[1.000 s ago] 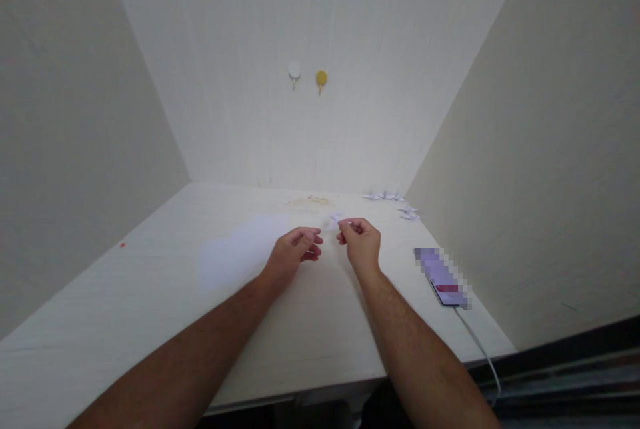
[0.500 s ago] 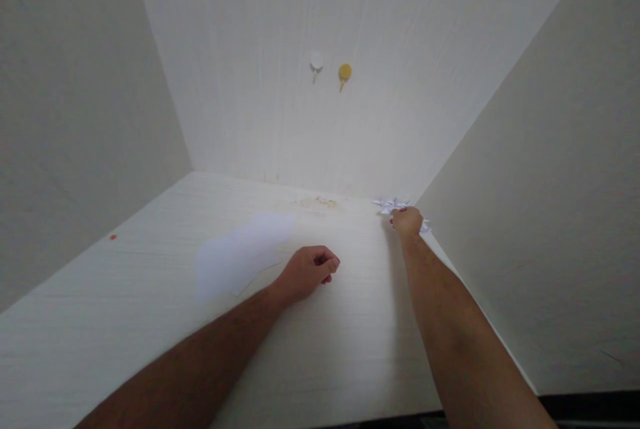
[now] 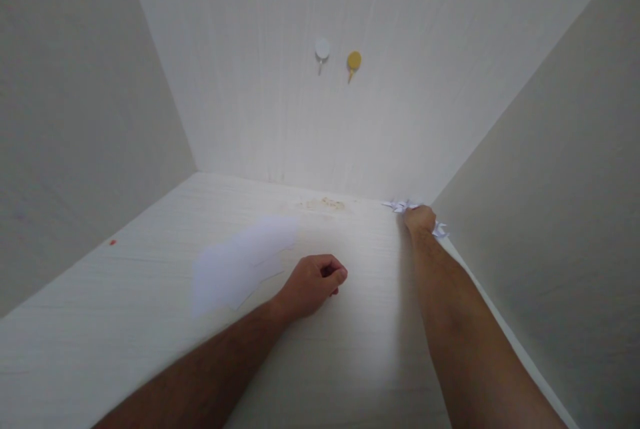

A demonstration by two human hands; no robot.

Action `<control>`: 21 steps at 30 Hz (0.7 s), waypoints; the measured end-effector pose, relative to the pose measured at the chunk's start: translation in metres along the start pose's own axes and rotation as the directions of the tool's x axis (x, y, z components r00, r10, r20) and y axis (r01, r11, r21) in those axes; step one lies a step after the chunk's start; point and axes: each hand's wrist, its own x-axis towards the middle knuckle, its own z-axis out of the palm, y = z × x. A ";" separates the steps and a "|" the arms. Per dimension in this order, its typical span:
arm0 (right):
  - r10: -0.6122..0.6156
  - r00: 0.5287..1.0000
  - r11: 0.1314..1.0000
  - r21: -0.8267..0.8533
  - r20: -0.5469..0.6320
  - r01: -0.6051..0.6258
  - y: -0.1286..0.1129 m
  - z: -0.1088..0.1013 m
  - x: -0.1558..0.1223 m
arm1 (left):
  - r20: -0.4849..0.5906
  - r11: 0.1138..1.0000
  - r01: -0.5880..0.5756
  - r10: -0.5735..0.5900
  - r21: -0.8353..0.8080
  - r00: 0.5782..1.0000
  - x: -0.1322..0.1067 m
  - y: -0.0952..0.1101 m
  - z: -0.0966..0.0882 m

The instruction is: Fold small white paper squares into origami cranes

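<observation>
My right hand (image 3: 420, 219) is stretched out to the far right corner of the pale desk (image 3: 125, 322), among several small folded white paper pieces (image 3: 400, 205). Only its back shows; the fingers are hidden, so what it holds is unclear. My left hand (image 3: 315, 282) rests on the desk near the middle, fingers curled into a loose fist with nothing visible in them. Flat white paper sheets (image 3: 240, 262) lie just left of that hand.
Pale walls enclose the desk at the left, back and right. Two round hooks, one white (image 3: 323, 49) and one yellow (image 3: 354, 60), are stuck on the back wall. A small red speck (image 3: 113, 242) lies at the desk's left side. A brownish stain (image 3: 325, 203) marks the far edge.
My right hand moved from the middle, where it pinched a small paper piece, out to the far right corner. My left hand closed and settled on the desk. The view shifted; the phone is out of frame.
</observation>
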 end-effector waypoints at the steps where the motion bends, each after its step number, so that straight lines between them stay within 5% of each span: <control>1: 0.013 1.000 1.000 -0.023 -0.007 -0.013 -0.001 0.002 0.000 | -0.003 1.000 0.000 0.000 -0.002 1.000 0.000 0.000 0.000; 13: 0.010 1.000 0.999 -0.049 -0.008 -0.010 -0.005 -0.002 -0.015 | -0.011 1.000 0.005 -0.004 0.005 1.000 0.000 0.003 0.001; 21: 0.072 0.997 0.983 0.165 0.039 -0.078 -0.013 -0.012 -0.077 | -0.004 0.991 -0.079 0.079 0.107 0.997 0.001 -0.001 0.000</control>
